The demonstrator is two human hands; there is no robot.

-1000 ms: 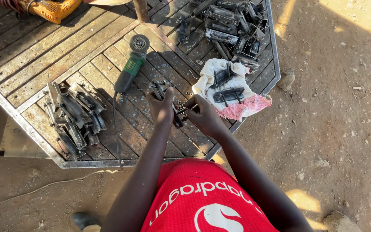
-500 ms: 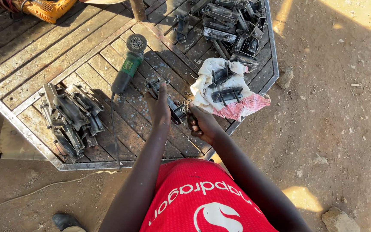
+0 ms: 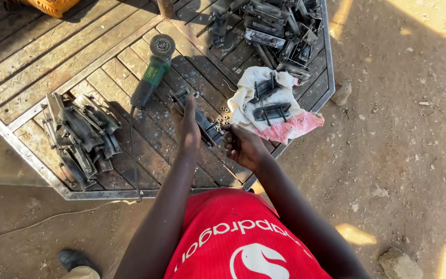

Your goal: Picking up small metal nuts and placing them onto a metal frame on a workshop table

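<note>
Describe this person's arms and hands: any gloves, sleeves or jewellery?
Both arms are bare to the shoulder. The left hand and right hand wear no gloves, and no watch or rings show. The red top has white markings.

One view only, from the head, looking steeply down past the red shirt [image 3: 233, 237] and along both forearms. It faces forward over a metal grid table [image 3: 42, 67] filling the upper left, with dirt ground [image 3: 403, 155] on the right. The hands sit mid-frame, fairly near; the table's far edge runs off the top.
</note>
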